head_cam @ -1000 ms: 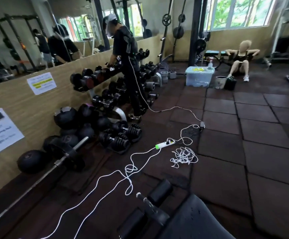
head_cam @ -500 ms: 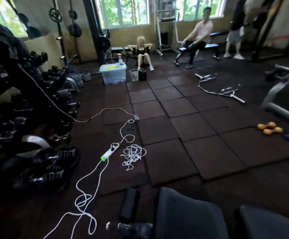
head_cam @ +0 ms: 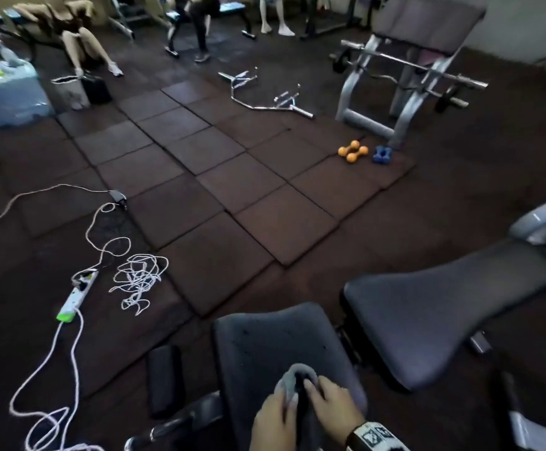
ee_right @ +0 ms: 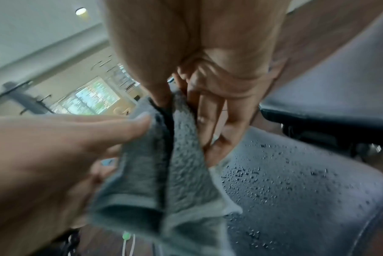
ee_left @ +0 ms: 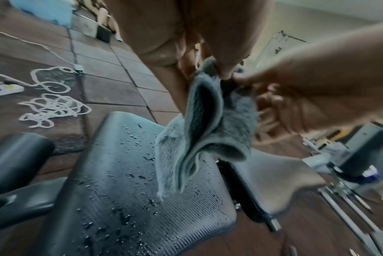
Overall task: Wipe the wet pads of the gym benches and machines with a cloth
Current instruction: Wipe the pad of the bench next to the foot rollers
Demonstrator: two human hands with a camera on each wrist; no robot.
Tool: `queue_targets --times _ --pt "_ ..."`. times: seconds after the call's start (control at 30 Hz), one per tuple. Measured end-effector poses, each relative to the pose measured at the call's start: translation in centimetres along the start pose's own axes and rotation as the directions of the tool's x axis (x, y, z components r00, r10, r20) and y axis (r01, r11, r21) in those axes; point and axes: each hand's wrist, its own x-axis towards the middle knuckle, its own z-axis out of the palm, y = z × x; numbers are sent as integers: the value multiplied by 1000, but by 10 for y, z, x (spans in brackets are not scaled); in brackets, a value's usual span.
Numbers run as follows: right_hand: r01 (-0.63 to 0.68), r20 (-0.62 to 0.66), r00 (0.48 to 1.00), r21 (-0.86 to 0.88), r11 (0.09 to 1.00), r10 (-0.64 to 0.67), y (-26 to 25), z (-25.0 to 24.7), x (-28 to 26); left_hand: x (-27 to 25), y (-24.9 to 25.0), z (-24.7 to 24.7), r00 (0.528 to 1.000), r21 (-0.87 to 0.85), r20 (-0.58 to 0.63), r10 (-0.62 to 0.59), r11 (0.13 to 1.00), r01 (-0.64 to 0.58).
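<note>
A grey cloth [head_cam: 296,382] was pinched between left hand [head_cam: 273,424] and right hand [head_cam: 332,408], held together above the droplet-covered seat pad [ee_left: 129,181]; contact with the pad apparently not made, view blurred.

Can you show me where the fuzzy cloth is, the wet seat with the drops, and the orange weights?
cloth [ee_left: 210,121], left wrist view, on its hanging fold.
wet seat pad [ee_left: 129,190], left wrist view, on its beaded top.
orange dumbbells [head_cam: 352,151], head view, between the pair.
</note>
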Motion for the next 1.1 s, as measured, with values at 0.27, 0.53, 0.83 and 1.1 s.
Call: queue_targets --times 0.27,0.53,0.83,1.1 --pt "-108 -3 994 220 969 111 55 4 40 9 31 21 956 -120 286 66 992 -33" --pt "-181 11 981 407 895 193 114 7 82 54 -29 32 972 254 235 -20 966 -42" --pt "-145 -167 965 299 943 201 175 40 134 110 -93 38 977 567 203 -63 821 -65" --pt "146 -289 926 -318 937 -243 190 76 151 135 -121 41 998 563 50 41 824 -62"
